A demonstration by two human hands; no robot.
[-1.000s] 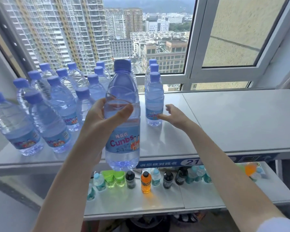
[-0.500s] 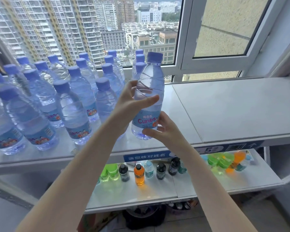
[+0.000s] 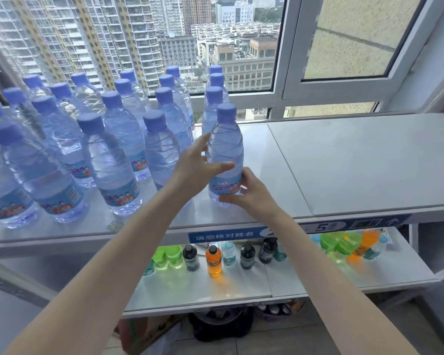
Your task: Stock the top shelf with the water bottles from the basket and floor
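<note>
Two hands are on one water bottle (image 3: 226, 142). It stands straight up on the top shelf (image 3: 356, 162), near the front edge. It has a blue cap and a blue label low down.

The left hand (image 3: 194, 170) holds the bottle's middle. Its thumb lies across the front, and its fingers (image 3: 203, 144) reach up along the bottle's left side. The fingers look quite straight, and how hard they squeeze cannot be told.

The right hand (image 3: 251, 194) grips the bottom part, by the label. Its fingers curl round the right side, and its thumb sits low near the base.

Many other water bottles (image 3: 110, 160) stand in rows on the left part of the same shelf, all with blue caps. Three of them stand in a line right behind the held bottle. The nearest one on its left is just beside the left hand.

A blue strip (image 3: 223, 233) with white writing runs along the shelf's front edge. Below it is a lower shelf (image 3: 203, 288) with small bottles (image 3: 213, 261) on it: green, orange and dark ones. Behind the top shelf is a window (image 3: 290, 47) with tall buildings outside.
</note>
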